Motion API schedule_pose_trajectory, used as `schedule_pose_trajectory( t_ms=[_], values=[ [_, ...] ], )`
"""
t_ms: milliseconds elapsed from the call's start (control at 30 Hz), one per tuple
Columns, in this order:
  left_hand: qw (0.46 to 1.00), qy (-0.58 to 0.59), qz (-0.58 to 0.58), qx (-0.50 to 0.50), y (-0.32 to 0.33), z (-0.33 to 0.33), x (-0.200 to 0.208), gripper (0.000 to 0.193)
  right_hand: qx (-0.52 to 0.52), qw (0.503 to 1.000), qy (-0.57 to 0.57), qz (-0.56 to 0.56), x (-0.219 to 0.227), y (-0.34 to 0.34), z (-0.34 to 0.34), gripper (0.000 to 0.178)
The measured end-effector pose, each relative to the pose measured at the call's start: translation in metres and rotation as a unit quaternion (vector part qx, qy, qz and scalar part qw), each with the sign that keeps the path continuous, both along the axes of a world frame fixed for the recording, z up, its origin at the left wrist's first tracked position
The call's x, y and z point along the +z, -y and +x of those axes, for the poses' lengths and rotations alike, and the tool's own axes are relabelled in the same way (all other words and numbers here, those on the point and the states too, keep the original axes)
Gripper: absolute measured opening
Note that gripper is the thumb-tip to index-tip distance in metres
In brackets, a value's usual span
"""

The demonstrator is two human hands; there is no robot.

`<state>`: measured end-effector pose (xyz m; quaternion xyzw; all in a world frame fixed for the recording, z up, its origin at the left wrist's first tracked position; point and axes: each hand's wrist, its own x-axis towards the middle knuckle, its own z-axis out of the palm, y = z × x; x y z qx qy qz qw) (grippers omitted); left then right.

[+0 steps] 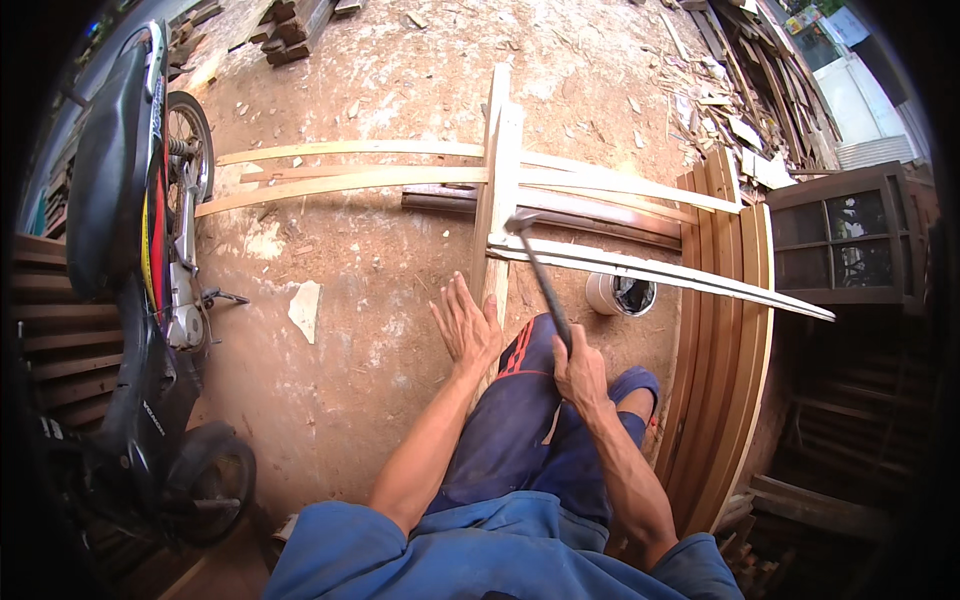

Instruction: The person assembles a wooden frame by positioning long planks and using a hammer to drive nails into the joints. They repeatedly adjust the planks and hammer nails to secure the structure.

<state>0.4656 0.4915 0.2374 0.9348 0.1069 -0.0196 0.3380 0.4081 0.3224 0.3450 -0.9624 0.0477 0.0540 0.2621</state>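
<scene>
My right hand (582,370) is wrapped around the handle of a hammer (546,285). The hammer's head is just above the near end of a pale grooved wooden strip (660,268), and whether they touch I cannot tell. That strip lies with its left end on a long wooden beam (507,160) that runs away from me. Fingers spread, my left hand (468,325) lies flat against the near part of the beam, holding nothing. My knee is close beside the beam.
Thin slats (345,182) cross the beam farther off. A bucket (620,294) with dark contents stands under the strip. Stacked boards (725,340) rise on the right, near a framed window panel (835,235). A motorcycle (120,200) stands on the left; scrap wood (770,90) lies behind.
</scene>
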Motion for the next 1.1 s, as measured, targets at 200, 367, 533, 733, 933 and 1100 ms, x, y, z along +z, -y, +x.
schedule_pose_trajectory(
  t_ms=[200,367,533,733,933,1100],
  values=[
    [1.000,-0.014,0.015,0.000,-0.002,-0.003,0.005,0.073,-0.110,0.961,0.160,0.196,0.023,-0.009,0.002,0.021],
    [1.000,-0.008,0.009,-0.002,-0.003,-0.001,0.002,0.072,-0.015,1.000,0.006,0.007,0.013,-0.018,-0.001,0.024],
    [0.983,-0.145,-0.113,0.022,-0.007,0.000,0.012,0.072,-0.063,0.983,0.109,0.134,0.010,-0.024,-0.006,0.023],
    [0.982,-0.145,-0.116,0.017,-0.006,0.006,0.017,0.071,-0.035,0.999,-0.009,-0.015,0.003,-0.021,-0.006,0.027],
    [0.987,-0.107,-0.115,0.023,-0.007,0.001,0.007,0.074,-0.056,0.998,-0.026,-0.004,-0.020,-0.015,-0.018,0.028],
    [0.989,-0.089,-0.121,-0.010,0.000,0.005,0.000,0.077,-0.162,0.958,0.056,0.230,-0.015,-0.001,-0.060,0.030]
  ],
)
